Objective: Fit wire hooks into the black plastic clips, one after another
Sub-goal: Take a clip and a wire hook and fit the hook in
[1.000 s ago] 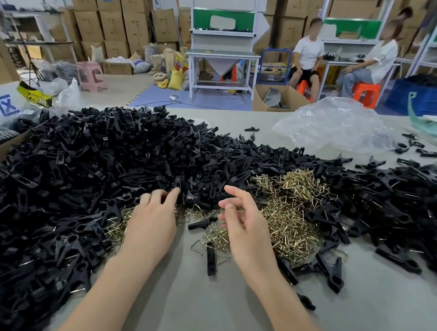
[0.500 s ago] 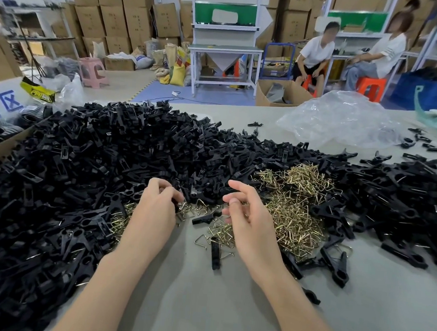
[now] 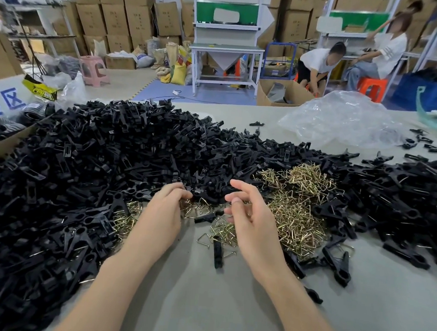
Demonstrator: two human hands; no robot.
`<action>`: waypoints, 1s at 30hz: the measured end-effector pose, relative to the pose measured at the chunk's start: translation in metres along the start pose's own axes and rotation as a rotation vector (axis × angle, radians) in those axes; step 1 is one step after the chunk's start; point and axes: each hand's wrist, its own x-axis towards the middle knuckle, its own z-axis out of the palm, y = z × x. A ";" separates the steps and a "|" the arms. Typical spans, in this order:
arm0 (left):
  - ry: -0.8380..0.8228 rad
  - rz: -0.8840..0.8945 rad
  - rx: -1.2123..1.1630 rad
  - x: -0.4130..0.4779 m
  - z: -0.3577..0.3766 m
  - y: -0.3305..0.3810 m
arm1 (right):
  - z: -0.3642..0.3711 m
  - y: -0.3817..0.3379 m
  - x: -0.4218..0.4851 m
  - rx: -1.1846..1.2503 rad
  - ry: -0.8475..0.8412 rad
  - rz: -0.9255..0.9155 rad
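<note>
Loosening, right hand [image 3: 256, 232] fingers [image 3: 239, 187] have spread apart.

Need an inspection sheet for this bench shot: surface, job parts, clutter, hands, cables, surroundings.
Surface: grey table, mostly covered with parts.
Job's things: big heap of black clips at left and back, more at right; pile of wire hooks in the middle.
Clutter: crumpled clear plastic bag at the far right.
Hands: left hand fingers curled at the heap's edge; right hand fingers curled over the hooks; whether either holds anything cannot be told.
Cables: one thin cable on the floor mat beyond the table.
Surroundings: stacked cardboard boxes, white workbench, two seated people.
</note>
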 end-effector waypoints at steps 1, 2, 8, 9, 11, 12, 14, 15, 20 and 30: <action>0.055 -0.010 -0.044 0.000 -0.002 0.003 | 0.000 -0.001 -0.001 0.002 0.000 0.002; 0.114 -0.021 -0.101 0.000 -0.005 0.006 | 0.000 -0.002 -0.001 0.008 0.001 0.004; 0.182 0.015 -0.477 -0.015 -0.010 0.044 | 0.004 -0.011 0.000 0.287 -0.052 0.124; 0.157 0.079 -0.452 -0.023 -0.006 0.049 | 0.006 -0.014 -0.001 0.416 -0.105 0.188; 0.128 0.181 -0.357 -0.035 0.004 0.055 | 0.010 -0.016 -0.004 0.636 -0.199 0.276; 0.122 0.203 -0.319 -0.039 0.008 0.056 | 0.011 -0.017 -0.006 0.700 -0.221 0.300; 0.098 0.207 -0.312 -0.042 0.010 0.056 | 0.011 -0.015 -0.008 0.797 -0.221 0.350; 0.083 0.217 -0.308 -0.043 0.010 0.055 | 0.010 -0.015 -0.007 0.842 -0.212 0.379; 0.129 0.233 -0.316 -0.042 0.007 0.062 | 0.013 -0.016 -0.006 0.943 -0.131 0.429; 0.231 -0.118 -0.880 -0.036 -0.004 0.072 | 0.023 -0.021 -0.014 0.916 -0.342 0.460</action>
